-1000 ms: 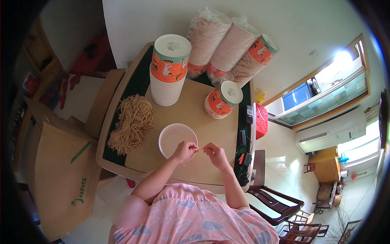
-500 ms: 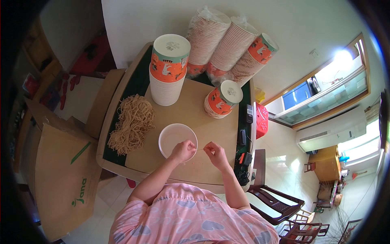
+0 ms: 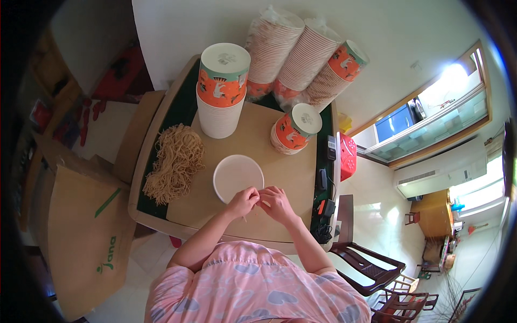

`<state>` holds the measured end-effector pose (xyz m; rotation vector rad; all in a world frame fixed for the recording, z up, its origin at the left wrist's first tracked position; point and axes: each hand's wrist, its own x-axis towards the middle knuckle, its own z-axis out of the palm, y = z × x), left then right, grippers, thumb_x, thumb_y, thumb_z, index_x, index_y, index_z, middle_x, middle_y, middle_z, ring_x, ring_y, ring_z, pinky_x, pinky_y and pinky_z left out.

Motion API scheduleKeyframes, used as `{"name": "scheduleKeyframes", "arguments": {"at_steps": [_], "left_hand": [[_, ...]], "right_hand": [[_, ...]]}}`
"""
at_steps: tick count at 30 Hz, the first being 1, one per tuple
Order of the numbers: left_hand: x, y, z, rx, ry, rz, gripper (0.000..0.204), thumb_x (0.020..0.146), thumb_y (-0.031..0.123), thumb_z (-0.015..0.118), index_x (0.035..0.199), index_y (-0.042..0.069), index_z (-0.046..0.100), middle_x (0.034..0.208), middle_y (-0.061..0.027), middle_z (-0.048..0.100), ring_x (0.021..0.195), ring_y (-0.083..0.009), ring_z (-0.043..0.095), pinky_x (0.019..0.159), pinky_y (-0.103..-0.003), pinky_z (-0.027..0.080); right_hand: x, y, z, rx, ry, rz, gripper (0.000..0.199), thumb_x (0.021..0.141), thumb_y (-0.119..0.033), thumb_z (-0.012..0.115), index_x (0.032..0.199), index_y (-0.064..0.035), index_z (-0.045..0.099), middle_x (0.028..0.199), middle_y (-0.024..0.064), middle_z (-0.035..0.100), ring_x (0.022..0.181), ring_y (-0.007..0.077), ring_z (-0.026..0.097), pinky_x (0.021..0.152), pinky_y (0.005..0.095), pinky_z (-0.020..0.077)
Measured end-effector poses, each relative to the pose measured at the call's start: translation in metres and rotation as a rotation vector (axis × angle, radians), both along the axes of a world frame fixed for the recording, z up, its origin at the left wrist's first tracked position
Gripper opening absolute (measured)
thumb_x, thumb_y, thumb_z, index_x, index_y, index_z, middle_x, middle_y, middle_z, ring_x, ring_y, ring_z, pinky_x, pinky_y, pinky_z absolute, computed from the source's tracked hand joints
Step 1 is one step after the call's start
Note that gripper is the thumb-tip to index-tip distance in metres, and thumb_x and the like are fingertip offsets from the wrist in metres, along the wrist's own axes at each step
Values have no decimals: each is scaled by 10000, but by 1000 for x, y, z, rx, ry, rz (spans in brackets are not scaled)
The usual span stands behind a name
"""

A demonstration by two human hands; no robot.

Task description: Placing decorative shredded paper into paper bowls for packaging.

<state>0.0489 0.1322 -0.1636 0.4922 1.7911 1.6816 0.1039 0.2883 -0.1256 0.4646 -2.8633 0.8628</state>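
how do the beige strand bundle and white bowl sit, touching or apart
Apart: the head view shows bare brown board between the beige strand bundle and white bowl.

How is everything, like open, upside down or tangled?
White bowl: mouth up, nothing visible inside.
Beige strands: tangled heap.
Tall cup stack: upside down, nested.
Short cup stack: upside down, nested.
Leftmost back stack: in clear plastic.
Cardboard box: flaps open.
Left hand: fingers pinched, thin pale strand hanging below.
Right hand: fingers bent, grip unclear.
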Motion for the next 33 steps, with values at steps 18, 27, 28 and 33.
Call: {"name": "scheduleKeyframes", "arguments": {"at_steps": [18, 27, 28, 33], "left_hand": [[0, -8, 16, -93, -46, -2, 73, 853, 47, 483, 889, 28, 544, 591, -13, 515, 525, -66, 475, 468, -233, 384], [-6, -2, -1, -278, 330, 80, 146, 827, 120, 524, 915, 31, 599, 708, -108, 633, 608, -191, 611, 546, -313, 461], [-9, -3, 2, -382, 345, -81, 155, 811, 135, 538, 913, 40, 605, 757, -126, 639, 649, -230, 621, 586, -334, 471], [-18, -2, -7, -457, 339, -335, 146, 773, 157, 567, 869, 58, 613, 808, -133, 639, 685, -283, 620, 657, -363, 478]], "right_hand": [[4, 3, -6, -5, -39, -127, 65, 771, -140, 610, 797, -93, 572, 789, 49, 594, 802, 244, 538, 714, 364, 392], [7, 2, -9, -42, -79, -135, 65, 773, -132, 606, 801, -85, 572, 786, 55, 592, 789, 249, 541, 709, 367, 396], [7, 3, -10, -42, -79, -136, 65, 773, -132, 606, 801, -85, 572, 786, 55, 592, 789, 249, 541, 709, 367, 396], [5, 6, -12, -104, -75, -113, 54, 758, -93, 601, 798, -68, 573, 784, 68, 593, 796, 264, 544, 731, 372, 414]]}}
